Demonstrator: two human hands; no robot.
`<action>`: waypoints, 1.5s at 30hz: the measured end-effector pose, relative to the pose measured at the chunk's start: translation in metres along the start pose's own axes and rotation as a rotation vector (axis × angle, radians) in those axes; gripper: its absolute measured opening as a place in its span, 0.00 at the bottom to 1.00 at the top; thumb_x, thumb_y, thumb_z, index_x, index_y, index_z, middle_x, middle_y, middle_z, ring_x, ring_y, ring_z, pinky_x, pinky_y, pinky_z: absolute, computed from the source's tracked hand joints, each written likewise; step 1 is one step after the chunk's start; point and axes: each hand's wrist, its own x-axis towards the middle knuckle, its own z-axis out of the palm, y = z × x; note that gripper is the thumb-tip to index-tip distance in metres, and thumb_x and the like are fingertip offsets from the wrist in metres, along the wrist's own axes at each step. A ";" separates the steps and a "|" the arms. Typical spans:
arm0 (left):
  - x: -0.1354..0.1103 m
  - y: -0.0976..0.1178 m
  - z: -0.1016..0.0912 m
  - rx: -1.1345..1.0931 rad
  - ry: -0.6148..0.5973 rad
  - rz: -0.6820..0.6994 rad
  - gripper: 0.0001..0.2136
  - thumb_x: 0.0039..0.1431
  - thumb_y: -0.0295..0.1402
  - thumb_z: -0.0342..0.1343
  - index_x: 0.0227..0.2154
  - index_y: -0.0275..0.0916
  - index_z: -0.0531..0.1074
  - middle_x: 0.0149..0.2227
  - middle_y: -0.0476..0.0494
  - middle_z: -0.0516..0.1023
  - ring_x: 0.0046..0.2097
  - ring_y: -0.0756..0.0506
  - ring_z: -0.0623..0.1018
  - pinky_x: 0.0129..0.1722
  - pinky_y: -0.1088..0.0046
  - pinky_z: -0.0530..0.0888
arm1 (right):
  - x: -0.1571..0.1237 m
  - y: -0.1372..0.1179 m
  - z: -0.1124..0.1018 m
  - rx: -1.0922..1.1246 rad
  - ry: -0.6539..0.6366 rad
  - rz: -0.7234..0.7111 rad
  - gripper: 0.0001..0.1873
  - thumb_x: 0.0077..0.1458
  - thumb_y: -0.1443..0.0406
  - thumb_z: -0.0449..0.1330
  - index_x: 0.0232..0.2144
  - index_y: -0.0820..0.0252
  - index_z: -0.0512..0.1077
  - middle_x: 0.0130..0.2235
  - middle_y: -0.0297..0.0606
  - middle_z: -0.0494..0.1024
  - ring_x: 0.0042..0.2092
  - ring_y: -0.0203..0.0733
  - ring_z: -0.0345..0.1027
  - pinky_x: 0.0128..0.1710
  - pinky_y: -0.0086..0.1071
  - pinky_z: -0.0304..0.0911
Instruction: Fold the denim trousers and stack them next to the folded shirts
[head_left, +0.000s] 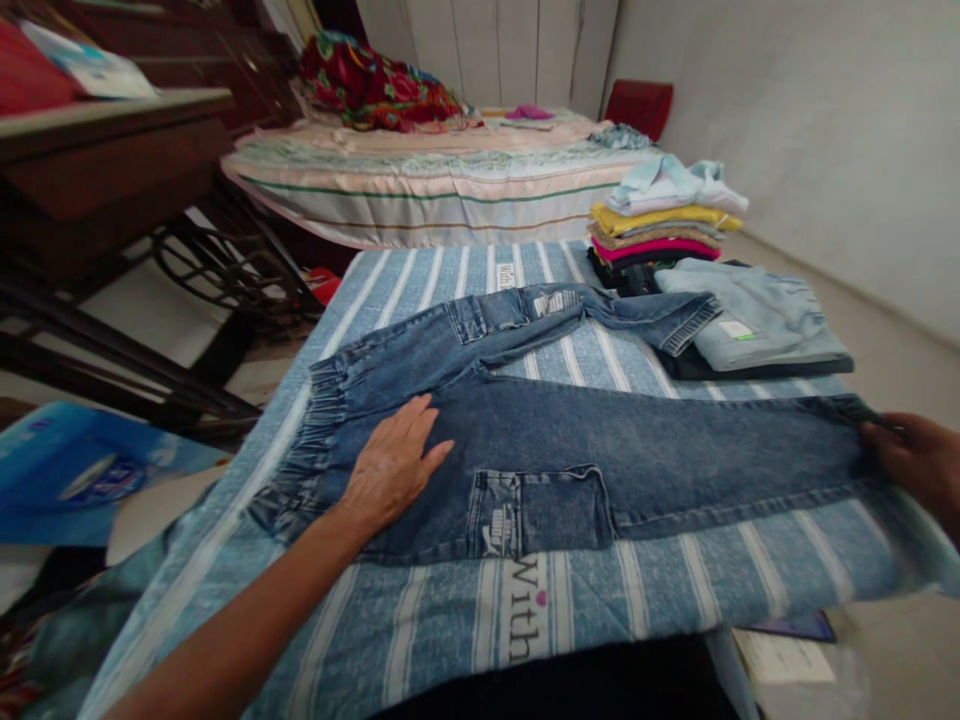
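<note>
A pair of blue denim cargo jeans (675, 440) lies spread across the striped cloth, its elastic waistband to the left and its legs pointing right. My left hand (394, 460) rests flat on the upper part of the near leg, fingers stretched out. At the far right my right hand (911, 455) grips the hem of that same leg, with its fingers closed round the fabric. The far leg bends at the knee, and its cuff reaches the folded light-blue jeans (757, 310). A cargo pocket with white print faces up on the near leg.
A stack of folded clothes (660, 225) stands at the back right of the striped tablecloth (585, 590). Behind is a bed (420, 180) with a red patterned blanket (375, 85). A sewing-machine table (112, 140) and a blue box (112, 480) stand left.
</note>
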 end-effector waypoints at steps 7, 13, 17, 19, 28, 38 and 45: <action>-0.024 -0.022 -0.001 0.067 -0.102 -0.031 0.27 0.61 0.46 0.41 0.56 0.31 0.61 0.63 0.29 0.54 0.64 0.36 0.56 0.59 0.54 0.60 | -0.009 -0.005 0.008 -0.162 -0.129 -0.048 0.26 0.58 0.51 0.44 0.49 0.57 0.70 0.43 0.56 0.75 0.38 0.56 0.70 0.27 0.39 0.52; -0.020 -0.023 0.002 0.119 -0.166 0.020 0.29 0.61 0.49 0.41 0.58 0.34 0.61 0.63 0.29 0.55 0.64 0.34 0.54 0.57 0.49 0.59 | -0.009 -0.005 0.012 -0.169 -0.130 -0.131 0.23 0.59 0.53 0.43 0.43 0.58 0.70 0.43 0.53 0.74 0.40 0.55 0.69 0.27 0.38 0.52; -0.020 -0.024 0.003 0.146 -0.161 0.020 0.29 0.60 0.49 0.42 0.57 0.32 0.61 0.63 0.29 0.54 0.64 0.32 0.55 0.57 0.49 0.59 | -0.016 -0.009 -0.001 -0.168 -0.116 -0.092 0.27 0.59 0.51 0.42 0.48 0.63 0.67 0.45 0.57 0.73 0.42 0.56 0.69 0.28 0.38 0.53; -0.020 -0.020 -0.001 0.136 -0.128 -0.013 0.28 0.60 0.47 0.44 0.56 0.31 0.62 0.62 0.28 0.56 0.63 0.32 0.56 0.56 0.48 0.60 | -0.029 -0.016 -0.012 -0.168 -0.049 -0.060 0.31 0.59 0.49 0.41 0.50 0.66 0.66 0.46 0.60 0.72 0.42 0.59 0.69 0.28 0.39 0.54; 0.003 0.092 -0.023 -0.322 0.051 0.362 0.13 0.62 0.29 0.44 0.45 0.38 0.69 0.47 0.40 0.75 0.53 0.45 0.71 0.54 0.64 0.70 | -0.170 -0.136 -0.035 0.784 -0.280 -0.588 0.15 0.54 0.53 0.52 0.31 0.54 0.74 0.30 0.34 0.77 0.32 0.42 0.71 0.35 0.33 0.64; 0.010 0.141 -0.003 -0.382 -0.122 0.448 0.10 0.61 0.26 0.45 0.40 0.37 0.69 0.46 0.41 0.73 0.46 0.45 0.69 0.46 0.67 0.70 | -0.196 -0.214 -0.036 0.344 -0.347 -0.976 0.12 0.58 0.64 0.50 0.34 0.51 0.73 0.34 0.36 0.77 0.35 0.42 0.71 0.32 0.31 0.60; 0.006 0.144 -0.004 -0.354 -0.205 0.469 0.13 0.60 0.26 0.46 0.47 0.38 0.67 0.53 0.42 0.70 0.53 0.44 0.67 0.50 0.65 0.65 | -0.191 -0.213 -0.023 0.374 -0.382 -0.962 0.12 0.58 0.66 0.47 0.28 0.54 0.69 0.30 0.33 0.77 0.32 0.40 0.70 0.31 0.29 0.55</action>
